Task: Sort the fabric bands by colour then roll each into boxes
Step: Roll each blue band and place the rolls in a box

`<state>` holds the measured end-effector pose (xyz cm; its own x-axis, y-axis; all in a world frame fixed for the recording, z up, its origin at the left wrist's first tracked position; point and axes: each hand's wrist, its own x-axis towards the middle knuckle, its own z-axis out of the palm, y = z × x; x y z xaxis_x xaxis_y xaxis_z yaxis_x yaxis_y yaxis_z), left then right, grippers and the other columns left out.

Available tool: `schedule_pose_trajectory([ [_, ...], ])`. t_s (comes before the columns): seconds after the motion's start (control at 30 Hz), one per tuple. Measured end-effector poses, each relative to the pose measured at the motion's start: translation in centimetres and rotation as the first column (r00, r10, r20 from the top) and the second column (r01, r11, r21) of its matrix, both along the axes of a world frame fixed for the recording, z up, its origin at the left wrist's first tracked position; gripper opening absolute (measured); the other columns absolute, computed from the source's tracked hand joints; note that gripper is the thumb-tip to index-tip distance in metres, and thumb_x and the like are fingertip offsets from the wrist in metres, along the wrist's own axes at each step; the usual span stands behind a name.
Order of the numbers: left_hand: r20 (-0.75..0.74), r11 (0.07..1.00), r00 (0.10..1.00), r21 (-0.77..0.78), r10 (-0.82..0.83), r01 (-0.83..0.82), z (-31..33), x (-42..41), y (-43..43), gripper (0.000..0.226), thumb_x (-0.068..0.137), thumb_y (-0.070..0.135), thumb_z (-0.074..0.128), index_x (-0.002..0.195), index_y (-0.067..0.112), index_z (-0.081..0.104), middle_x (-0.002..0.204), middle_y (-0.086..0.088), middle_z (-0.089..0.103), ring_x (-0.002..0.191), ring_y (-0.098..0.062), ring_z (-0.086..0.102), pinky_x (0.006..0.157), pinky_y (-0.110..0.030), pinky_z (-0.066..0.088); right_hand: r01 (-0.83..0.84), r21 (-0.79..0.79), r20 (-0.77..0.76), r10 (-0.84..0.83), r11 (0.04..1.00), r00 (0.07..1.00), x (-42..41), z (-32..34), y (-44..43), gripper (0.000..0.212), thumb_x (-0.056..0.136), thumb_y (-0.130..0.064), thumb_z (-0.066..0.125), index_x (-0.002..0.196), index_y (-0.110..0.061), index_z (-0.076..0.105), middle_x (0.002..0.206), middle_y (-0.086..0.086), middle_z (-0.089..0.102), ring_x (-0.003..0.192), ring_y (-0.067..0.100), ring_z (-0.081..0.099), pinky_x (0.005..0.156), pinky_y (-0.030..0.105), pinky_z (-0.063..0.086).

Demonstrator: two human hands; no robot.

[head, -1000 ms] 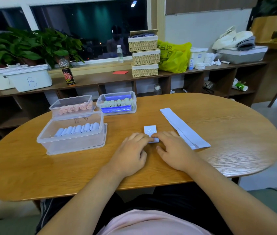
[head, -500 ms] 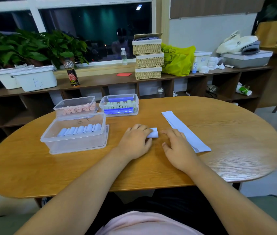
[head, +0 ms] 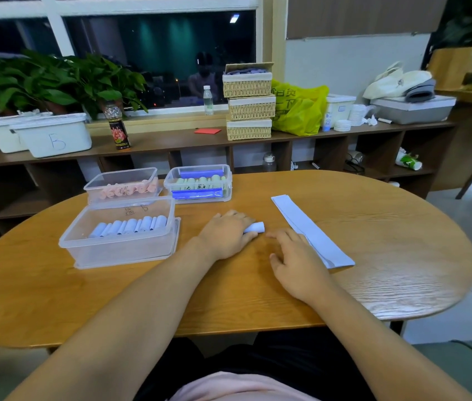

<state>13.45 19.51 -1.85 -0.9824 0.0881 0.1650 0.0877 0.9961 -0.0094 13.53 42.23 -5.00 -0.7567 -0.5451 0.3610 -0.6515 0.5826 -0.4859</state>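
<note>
left hand [head: 226,234] gripping rolled band [head: 255,227], right hand [head: 298,261] flat

Just 1 view: a wide-angle head-worn camera looks forward and down over the oval light-wood table [head: 388,256] from its near edge, facing the long brown wooden shelf [head: 171,143] and dark window [head: 159,50]; the left hand [head: 226,233] and right hand [head: 295,261] lie close, mid-frame.

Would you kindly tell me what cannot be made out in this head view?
Head view only.
Rolled blue band: mostly hidden under the left hand.
Writing on the green-roll box: too small to read.
Flat band stack by the right hand: layers overlap, count unclear.
</note>
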Motion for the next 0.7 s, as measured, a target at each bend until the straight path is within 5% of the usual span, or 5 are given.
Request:
schedule_pose_trajectory([
  [0.17,-0.248,0.99,0.959,0.016,-0.134,0.142,-0.7,2.6,1.0,0.05,0.11,0.051,0.046,0.152,0.025,0.054,0.13,0.006,0.056,0.119,-0.015,0.049,0.094,-0.035,0.045,0.014,-0.195,0.055,-0.003,0.981,0.998,0.2,0.6,0.1,0.05,0.101,-0.025,0.065,0.147,-0.031,0.049,0.143,-0.013,0.051,0.128,0.009,0.048,0.099,0.028,0.042],
  [0.37,-0.323,0.897,0.941,0.38,-0.099,0.224,-1.0,6.7,2.6,0.055,0.106,0.043,0.06,0.156,0.023,0.051,0.119,0.008,0.056,0.113,-0.012,0.048,0.097,-0.025,0.041,-0.102,-0.322,-0.023,0.1,0.941,0.995,0.9,1.0,0.4,0.035,0.102,-0.028,0.065,0.136,-0.034,0.058,0.13,-0.021,0.058,0.125,0.005,0.056,0.102,0.029,0.048],
  [0.53,-0.343,0.657,0.937,0.722,0.066,0.218,-0.8,8.3,3.3,0.033,0.095,0.036,0.078,0.124,0.035,0.062,0.115,0.02,0.063,0.114,-0.008,0.059,0.092,-0.019,0.048,-0.1,-0.332,-0.049,0.088,0.938,0.995,1.2,1.2,0.5,0.028,0.102,-0.03,0.067,0.129,-0.032,0.062,0.124,-0.023,0.06,0.123,0.004,0.057,0.102,0.03,0.049],
  [0.7,-0.384,0.648,0.922,0.714,0.046,0.266,-1.1,8.8,3.3,0.023,0.092,0.038,0.081,0.111,0.029,0.069,0.108,0.018,0.066,0.109,-0.012,0.059,0.088,-0.02,0.046,-0.153,-0.275,-0.135,0.119,0.949,0.984,1.9,1.6,0.3,0.033,0.101,-0.037,0.07,0.132,-0.03,0.061,0.127,-0.021,0.058,0.124,0.003,0.054,0.099,0.027,0.048],
])
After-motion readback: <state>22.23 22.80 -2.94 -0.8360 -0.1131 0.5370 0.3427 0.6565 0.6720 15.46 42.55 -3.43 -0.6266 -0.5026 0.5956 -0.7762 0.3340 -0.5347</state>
